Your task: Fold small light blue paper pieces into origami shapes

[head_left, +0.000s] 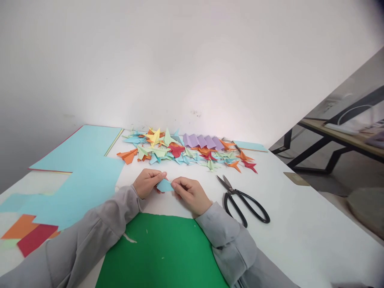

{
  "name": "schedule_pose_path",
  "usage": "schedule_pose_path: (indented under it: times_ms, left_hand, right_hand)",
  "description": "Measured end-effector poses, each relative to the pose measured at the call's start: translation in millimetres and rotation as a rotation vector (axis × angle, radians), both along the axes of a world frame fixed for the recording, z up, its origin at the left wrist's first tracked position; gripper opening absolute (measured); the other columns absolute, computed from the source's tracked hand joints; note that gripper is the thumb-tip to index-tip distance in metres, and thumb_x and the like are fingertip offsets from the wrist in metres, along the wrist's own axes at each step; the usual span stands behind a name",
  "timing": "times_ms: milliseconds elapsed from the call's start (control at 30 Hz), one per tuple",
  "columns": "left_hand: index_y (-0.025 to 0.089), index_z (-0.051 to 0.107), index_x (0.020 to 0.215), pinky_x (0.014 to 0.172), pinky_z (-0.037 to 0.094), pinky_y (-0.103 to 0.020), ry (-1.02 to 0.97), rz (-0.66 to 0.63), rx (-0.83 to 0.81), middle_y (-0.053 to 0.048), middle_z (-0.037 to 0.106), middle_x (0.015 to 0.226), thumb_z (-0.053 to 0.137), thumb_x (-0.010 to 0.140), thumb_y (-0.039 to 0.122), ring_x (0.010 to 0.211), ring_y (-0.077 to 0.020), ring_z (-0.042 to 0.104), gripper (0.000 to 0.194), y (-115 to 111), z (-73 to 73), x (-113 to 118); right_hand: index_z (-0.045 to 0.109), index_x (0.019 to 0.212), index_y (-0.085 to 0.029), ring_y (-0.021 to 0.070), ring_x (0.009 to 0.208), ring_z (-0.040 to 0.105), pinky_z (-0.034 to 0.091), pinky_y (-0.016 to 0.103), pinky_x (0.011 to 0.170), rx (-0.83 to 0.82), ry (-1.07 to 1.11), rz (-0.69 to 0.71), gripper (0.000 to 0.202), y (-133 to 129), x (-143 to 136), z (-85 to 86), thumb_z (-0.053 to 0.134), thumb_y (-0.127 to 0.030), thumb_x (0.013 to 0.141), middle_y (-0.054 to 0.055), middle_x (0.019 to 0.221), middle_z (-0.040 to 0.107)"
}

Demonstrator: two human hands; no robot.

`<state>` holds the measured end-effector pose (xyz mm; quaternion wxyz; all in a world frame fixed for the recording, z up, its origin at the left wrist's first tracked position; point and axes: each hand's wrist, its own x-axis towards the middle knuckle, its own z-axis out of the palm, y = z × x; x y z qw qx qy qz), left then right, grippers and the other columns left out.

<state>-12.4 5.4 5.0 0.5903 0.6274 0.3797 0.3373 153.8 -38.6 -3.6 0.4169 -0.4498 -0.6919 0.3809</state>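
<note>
Near the middle of the white table, a small light blue piece of paper point(165, 185) is held up between my two hands. My left hand point(147, 182) pinches its left side, the thumb on top. My right hand point(192, 193) grips its right edge between thumb and fingers. Below my hands lies a green sheet point(165, 248). Beyond them, folded paper shapes in several colours, among them a yellow one point(155, 137) and an orange one point(127, 155), are heaped along the wall.
Black-handled scissors point(237, 196) lie partly open to the right of my right hand. Large light blue sheets point(87, 184) cover the left side, with orange and red point(37, 239) pieces in front. A purple pleated strip point(203, 141) rests on the heap.
</note>
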Motion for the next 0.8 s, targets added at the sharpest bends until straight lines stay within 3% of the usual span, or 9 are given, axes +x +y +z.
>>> schedule_pose_path:
  times_ms: [100, 167, 267, 500, 667, 800]
  left_hand:
    - [0.008, 0.063, 0.069, 0.043, 0.044, -0.022, -0.045, -0.024, -0.002, -0.003, 0.059, 0.053, 0.055, 0.071, 0.048, 0.044, -0.0108, 0.054, 0.041, 1, -1.0, -1]
    - [0.009, 0.063, 0.086, 0.046, 0.046, -0.023, -0.074, -0.041, 0.017, -0.003, 0.061, 0.064, 0.066, 0.064, 0.039, 0.049, -0.0112, 0.057, 0.038, 1, -2.3, -2]
    - [0.011, 0.057, 0.106, 0.055, 0.048, -0.023, -0.113, -0.050, 0.074, -0.001, 0.062, 0.072, 0.077, 0.049, 0.021, 0.061, -0.0121, 0.059, 0.061, -1, -6.0, -1]
    - [0.010, 0.061, 0.098, 0.061, 0.050, -0.028, -0.098, -0.030, 0.085, -0.005, 0.065, 0.076, 0.075, 0.053, 0.020, 0.062, -0.0126, 0.058, 0.048, -3, -13.2, 2]
    - [0.012, 0.065, 0.092, 0.067, 0.049, -0.028, -0.135, -0.027, 0.208, -0.008, 0.063, 0.088, 0.076, 0.051, 0.018, 0.078, -0.0167, 0.058, 0.043, -1, -9.5, 0]
    - [0.012, 0.063, 0.100, 0.064, 0.050, -0.027, -0.197, -0.092, 0.114, -0.009, 0.063, 0.087, 0.076, 0.051, 0.015, 0.077, -0.0168, 0.058, 0.051, 2, -9.8, -2]
  right_hand:
    - [0.054, 0.067, -0.017, 0.0086, 0.044, 0.046, 0.038, 0.021, 0.048, -0.052, 0.053, -0.011, 0.024, 0, 0, -0.7, 0.045, -0.035, 0.080, -0.004, 0.049, 0.050]
    - [0.053, 0.067, -0.017, 0.0086, 0.042, 0.045, 0.037, 0.021, 0.047, -0.077, 0.079, -0.032, 0.025, 1, 0, -2.0, 0.046, -0.038, 0.080, -0.004, 0.049, 0.049]
    - [0.052, 0.067, -0.018, 0.0086, 0.040, 0.044, 0.036, 0.021, 0.044, -0.107, 0.095, -0.061, 0.026, 1, 0, -4.5, 0.046, -0.039, 0.079, -0.005, 0.046, 0.048]
    - [0.050, 0.065, -0.018, 0.0091, 0.040, 0.043, 0.036, 0.021, 0.045, -0.046, -0.014, -0.080, 0.026, 1, 1, -4.2, 0.040, -0.035, 0.083, -0.004, 0.042, 0.048]
    - [0.052, 0.066, -0.018, 0.0095, 0.041, 0.042, 0.036, 0.022, 0.047, 0.050, -0.058, -0.089, 0.026, -1, 0, -0.8, 0.040, -0.033, 0.083, -0.004, 0.041, 0.047]
    - [0.053, 0.069, -0.018, 0.0096, 0.040, 0.043, 0.036, 0.022, 0.045, 0.006, 0.017, -0.113, 0.024, 0, 2, -1.4, 0.043, -0.035, 0.081, -0.005, 0.042, 0.046]
